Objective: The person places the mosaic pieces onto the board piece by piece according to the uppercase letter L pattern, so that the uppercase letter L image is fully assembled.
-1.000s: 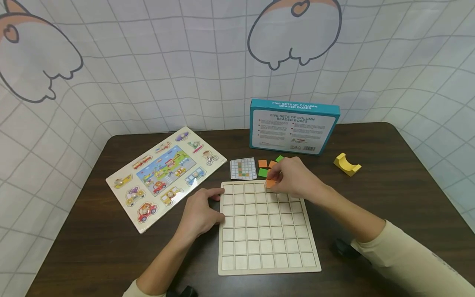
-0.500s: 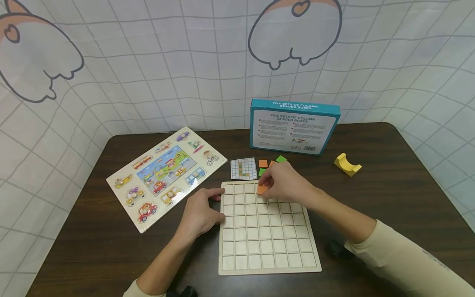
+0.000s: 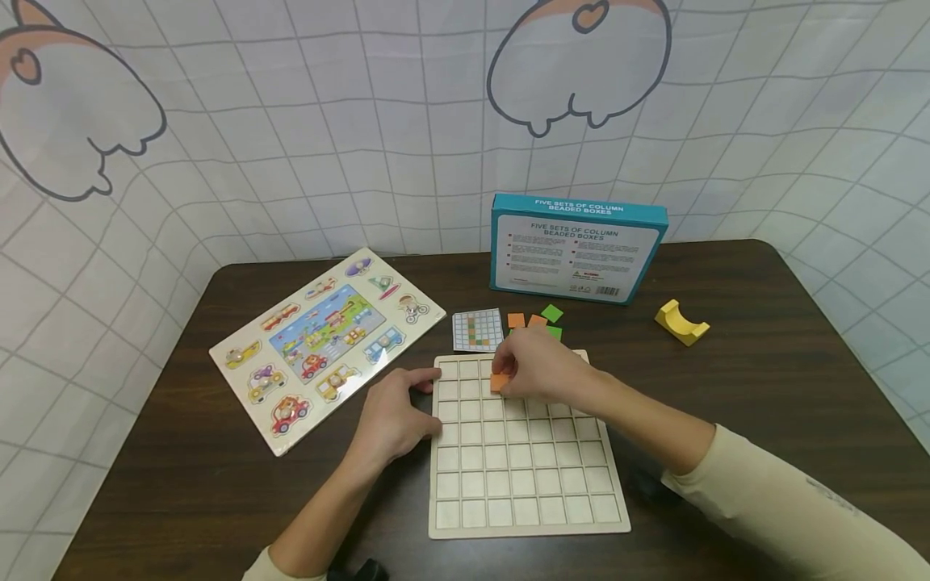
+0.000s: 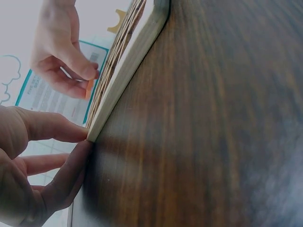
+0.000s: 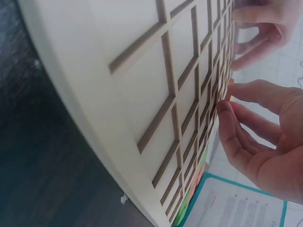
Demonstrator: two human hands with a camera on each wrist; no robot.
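Note:
My right hand (image 3: 534,367) pinches an orange square tile (image 3: 498,382) between thumb and fingertips, close over the upper rows of a pale wooden grid board (image 3: 501,486). In the left wrist view this tile (image 4: 89,90) stands tilted, one edge facing the board. The thumb and fingertips of my left hand (image 3: 392,415) touch the board's left edge, spaced apart along it. Just beyond the board's top edge lie several loose tiles, among them an orange one (image 3: 516,321) and a green one (image 3: 552,313). A small pattern card (image 3: 477,331) with a coloured grid lies left of them.
A wooden picture puzzle board (image 3: 254,387) lies at an angle on the left of the dark table (image 3: 726,379). A teal and white box (image 3: 577,250) stands at the back. To its right is a yellow curved block (image 3: 680,323). A gridded curtain (image 3: 327,161) hangs behind.
My right hand has carried the orange tile leftwards and slightly nearer over the board, uncovering more of the loose tiles behind it. The left hand and the board have stayed in place.

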